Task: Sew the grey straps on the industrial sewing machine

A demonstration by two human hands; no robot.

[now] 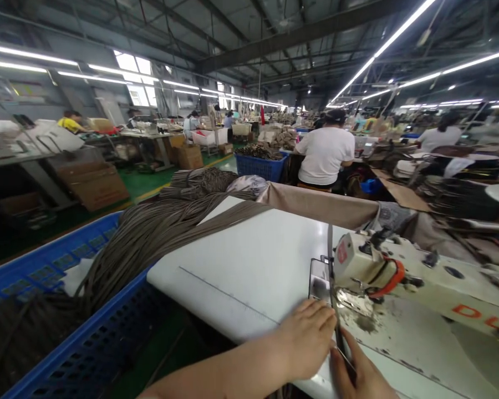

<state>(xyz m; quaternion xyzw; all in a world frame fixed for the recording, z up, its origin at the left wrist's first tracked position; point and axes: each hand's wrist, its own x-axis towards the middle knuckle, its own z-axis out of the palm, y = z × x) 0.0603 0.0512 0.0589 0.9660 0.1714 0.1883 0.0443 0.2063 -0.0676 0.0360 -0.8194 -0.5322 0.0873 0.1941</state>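
A sewing machine (370,271) with a pale body and an orange lever stands at the right of the white table (241,260). A long, narrow, dark fabric strip (339,332) runs along the left side of its head and back toward me. My left hand (310,335) is palm down beside the needle area, its fingers together and bent over the strip. Closer to me, my right hand (360,368) pinches the strip between thumb and fingers. A thin shiny edge shows at its fingertips; I cannot make out what it is. The left thumb is mostly hidden.
Grey-brown strips (141,235) lie in a heap across a blue basket (103,332) and the table's far left corner. Beyond the table is a brown cloth-lined bin (324,202). A person in a white shirt (326,149) sits ahead, near another blue basket (260,166).
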